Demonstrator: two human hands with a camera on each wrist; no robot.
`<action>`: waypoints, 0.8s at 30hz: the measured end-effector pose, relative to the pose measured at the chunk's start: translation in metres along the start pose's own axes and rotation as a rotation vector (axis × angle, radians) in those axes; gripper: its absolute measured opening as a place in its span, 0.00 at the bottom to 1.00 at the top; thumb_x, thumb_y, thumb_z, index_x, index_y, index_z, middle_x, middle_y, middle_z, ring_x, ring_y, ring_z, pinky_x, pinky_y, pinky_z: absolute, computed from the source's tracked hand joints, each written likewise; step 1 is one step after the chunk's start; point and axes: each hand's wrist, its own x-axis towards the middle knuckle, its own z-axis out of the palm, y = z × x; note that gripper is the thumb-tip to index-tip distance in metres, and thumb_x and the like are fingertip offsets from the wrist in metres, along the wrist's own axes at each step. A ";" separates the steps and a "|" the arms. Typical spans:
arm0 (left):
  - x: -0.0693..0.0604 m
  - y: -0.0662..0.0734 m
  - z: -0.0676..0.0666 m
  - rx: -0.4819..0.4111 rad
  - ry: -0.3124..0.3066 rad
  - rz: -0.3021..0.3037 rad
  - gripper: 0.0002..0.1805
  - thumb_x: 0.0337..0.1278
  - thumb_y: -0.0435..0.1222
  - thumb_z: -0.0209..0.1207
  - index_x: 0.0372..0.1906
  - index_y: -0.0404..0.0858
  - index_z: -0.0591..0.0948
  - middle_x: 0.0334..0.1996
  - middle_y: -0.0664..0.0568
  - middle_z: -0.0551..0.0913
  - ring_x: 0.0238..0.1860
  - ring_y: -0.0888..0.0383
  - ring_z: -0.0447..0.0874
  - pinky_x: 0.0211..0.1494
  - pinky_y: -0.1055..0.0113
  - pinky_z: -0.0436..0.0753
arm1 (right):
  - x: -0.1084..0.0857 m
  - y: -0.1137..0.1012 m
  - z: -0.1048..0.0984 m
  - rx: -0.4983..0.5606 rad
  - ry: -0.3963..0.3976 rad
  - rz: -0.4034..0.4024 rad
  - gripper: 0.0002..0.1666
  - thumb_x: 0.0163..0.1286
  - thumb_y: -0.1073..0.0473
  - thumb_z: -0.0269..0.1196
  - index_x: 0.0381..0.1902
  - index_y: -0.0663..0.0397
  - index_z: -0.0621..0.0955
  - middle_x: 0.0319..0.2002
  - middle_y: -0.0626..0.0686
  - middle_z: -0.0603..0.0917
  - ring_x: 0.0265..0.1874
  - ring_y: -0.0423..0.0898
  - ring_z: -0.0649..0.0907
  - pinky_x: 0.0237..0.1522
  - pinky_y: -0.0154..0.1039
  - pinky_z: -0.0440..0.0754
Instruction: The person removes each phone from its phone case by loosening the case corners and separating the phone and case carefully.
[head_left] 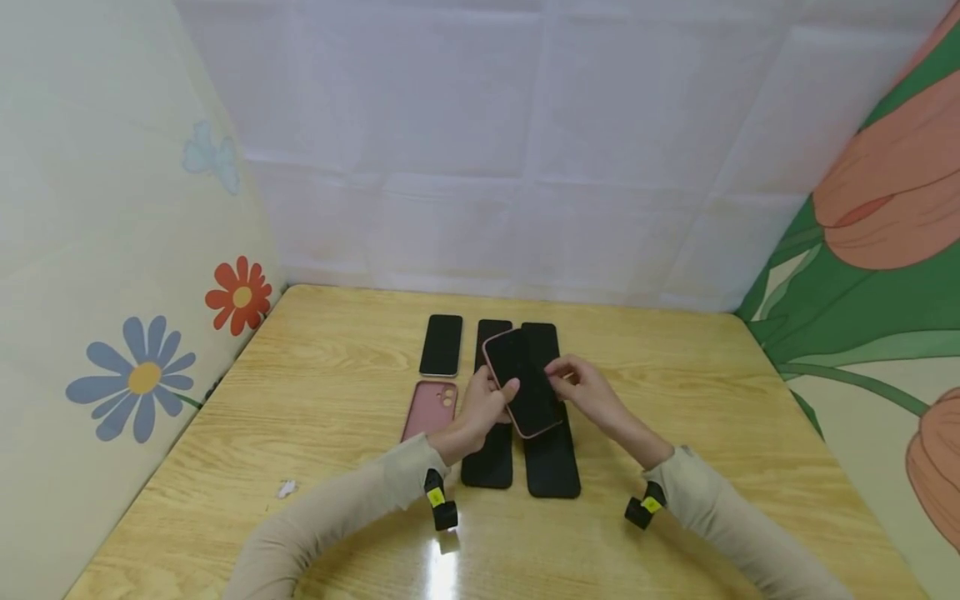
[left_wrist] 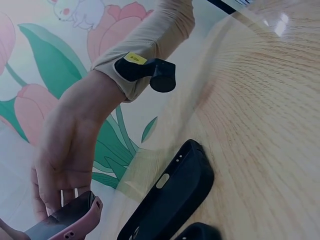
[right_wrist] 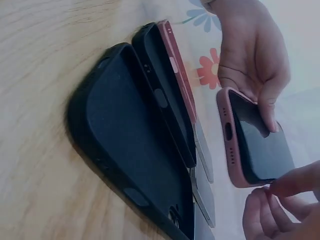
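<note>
A smartphone (head_left: pixel 528 379) with a dark screen sits in a pink phone case (right_wrist: pixel 229 135), held tilted above the table. My left hand (head_left: pixel 483 406) grips its left side, thumb lying over the screen edge. At the opposite edge, my right hand (head_left: pixel 588 392) pinches the rim of the case near a corner, seen closely in the right wrist view. Beneath the held phone lie two black phone cases, one on the left (head_left: pixel 487 462) and one on the right (head_left: pixel 553 467), hollow side up. An unfilled pink case (head_left: pixel 429 408) lies beside my left hand.
A dark-screened phone (head_left: pixel 442 344) lies behind the unfilled pink case, and other phones lie partly hidden behind the black cases. A small white scrap (head_left: pixel 287 489) is on the wooden table (head_left: pixel 337 358) at left. White cloth (head_left: pixel 450 167) hangs along the back edge.
</note>
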 end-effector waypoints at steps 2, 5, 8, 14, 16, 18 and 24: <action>0.000 -0.001 0.000 -0.003 -0.002 0.005 0.15 0.73 0.33 0.53 0.55 0.28 0.68 0.44 0.31 0.82 0.45 0.38 0.85 0.44 0.49 0.85 | 0.001 -0.001 -0.001 -0.005 0.002 -0.016 0.12 0.73 0.69 0.57 0.50 0.74 0.77 0.42 0.65 0.79 0.35 0.52 0.80 0.40 0.46 0.84; -0.001 -0.002 0.000 0.010 0.007 0.007 0.14 0.72 0.33 0.54 0.54 0.29 0.68 0.41 0.35 0.83 0.42 0.42 0.86 0.41 0.52 0.86 | 0.001 -0.002 -0.003 0.011 -0.009 -0.013 0.12 0.72 0.70 0.58 0.50 0.74 0.77 0.40 0.64 0.80 0.32 0.49 0.80 0.38 0.44 0.84; -0.001 -0.003 -0.001 0.017 0.006 0.010 0.14 0.72 0.33 0.55 0.53 0.29 0.69 0.40 0.38 0.83 0.40 0.44 0.87 0.40 0.53 0.86 | 0.002 -0.003 -0.003 0.039 -0.021 0.005 0.12 0.72 0.71 0.58 0.50 0.75 0.77 0.38 0.63 0.80 0.30 0.47 0.79 0.36 0.42 0.83; -0.001 -0.004 -0.001 -0.012 -0.005 0.001 0.13 0.72 0.32 0.54 0.53 0.29 0.68 0.41 0.38 0.83 0.42 0.44 0.86 0.42 0.53 0.86 | 0.002 -0.004 -0.004 0.097 -0.041 0.063 0.14 0.72 0.71 0.56 0.51 0.77 0.77 0.40 0.63 0.81 0.32 0.45 0.79 0.37 0.35 0.82; -0.001 -0.004 -0.001 -0.021 -0.004 0.001 0.13 0.72 0.31 0.53 0.54 0.29 0.68 0.42 0.37 0.84 0.43 0.43 0.86 0.42 0.52 0.86 | 0.002 -0.004 -0.004 0.107 -0.047 0.079 0.14 0.72 0.71 0.56 0.52 0.77 0.77 0.40 0.63 0.81 0.33 0.45 0.80 0.38 0.36 0.83; -0.002 -0.005 -0.001 -0.020 -0.004 0.008 0.13 0.72 0.30 0.53 0.55 0.29 0.68 0.43 0.35 0.84 0.44 0.42 0.86 0.42 0.51 0.86 | 0.003 -0.004 -0.004 0.108 -0.050 0.088 0.14 0.73 0.70 0.56 0.51 0.78 0.77 0.41 0.63 0.82 0.34 0.45 0.80 0.39 0.38 0.84; -0.002 -0.005 0.000 0.003 -0.015 -0.002 0.14 0.73 0.30 0.52 0.56 0.29 0.67 0.45 0.35 0.83 0.45 0.41 0.86 0.43 0.51 0.86 | 0.003 -0.002 -0.003 0.112 -0.044 0.113 0.14 0.73 0.70 0.55 0.51 0.78 0.78 0.41 0.63 0.83 0.34 0.46 0.81 0.41 0.43 0.85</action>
